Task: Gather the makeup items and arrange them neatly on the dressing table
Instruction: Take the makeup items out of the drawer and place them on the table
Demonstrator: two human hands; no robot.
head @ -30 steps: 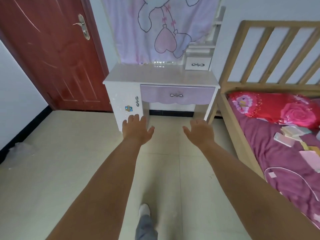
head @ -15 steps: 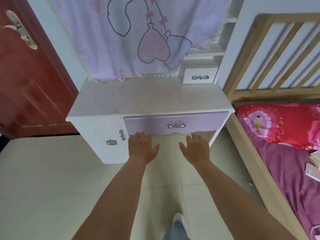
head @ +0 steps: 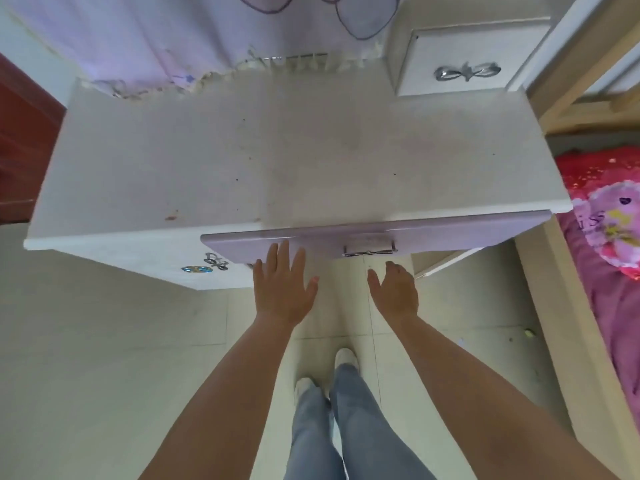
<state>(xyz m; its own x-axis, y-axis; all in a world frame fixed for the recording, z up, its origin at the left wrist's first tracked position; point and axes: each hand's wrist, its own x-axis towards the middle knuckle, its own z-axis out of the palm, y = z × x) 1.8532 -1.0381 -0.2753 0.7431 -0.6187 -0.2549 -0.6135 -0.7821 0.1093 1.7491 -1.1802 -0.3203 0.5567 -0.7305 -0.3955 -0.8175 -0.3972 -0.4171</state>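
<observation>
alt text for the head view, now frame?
Both bare hands, left hand and right hand, reach open toward the lilac drawer front of a white dressing table; nothing is held. A lilac printed cloth hangs behind.

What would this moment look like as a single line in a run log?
left hand: open, fingertips at purple drawer front | right hand: open, below bow handle | dressing table: no makeup items seen

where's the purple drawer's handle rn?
Head view, centre: the bow-shaped handle sits on the purple drawer front under the tabletop edge, between the hands, just above the right hand.
</observation>
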